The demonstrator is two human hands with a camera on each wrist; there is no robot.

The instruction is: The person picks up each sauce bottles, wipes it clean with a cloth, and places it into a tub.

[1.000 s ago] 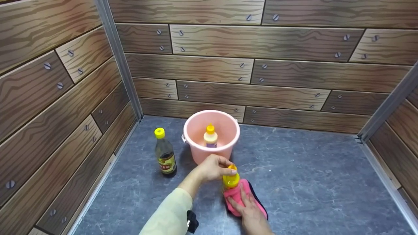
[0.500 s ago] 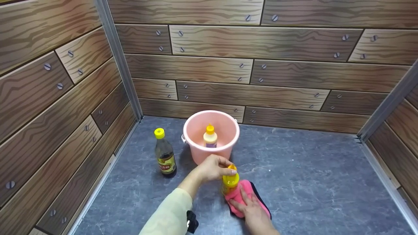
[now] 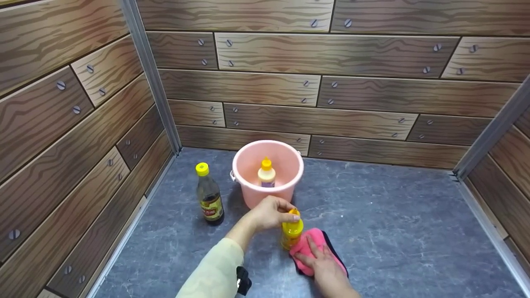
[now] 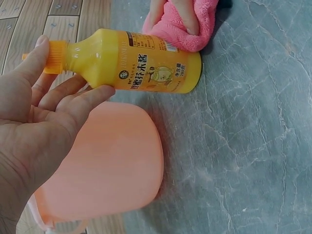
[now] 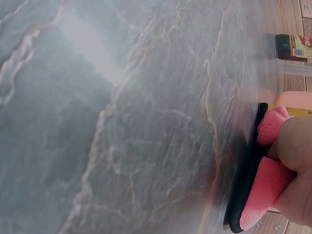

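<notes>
A yellow squeeze bottle (image 3: 292,231) of sauce stands upright on the grey surface, just in front of the bucket. My left hand (image 3: 271,213) pinches its orange nozzle cap (image 4: 56,57) between thumb and fingers, other fingers lying along its neck and shoulder. Right of the bottle, my right hand (image 3: 325,265) grips a pink cloth (image 3: 315,236) with a dark edge, which bulges up between the fingers. In the left wrist view the cloth overlaps the lower side of the bottle. The right wrist view shows the cloth low over the surface, partly hidden by the hand.
A pink bucket (image 3: 244,165) stands behind the left hand, with a white bottle (image 3: 266,174) with an orange cap inside. To its left is a dark sauce bottle (image 3: 210,198) with a yellow cap. Wood-patterned panels (image 3: 265,89) enclose the back and sides.
My right hand has slid the pink cloth slightly to the right, uncovering more of the yellow bottle's lower part. The left hand and the bottle stay in place.
</notes>
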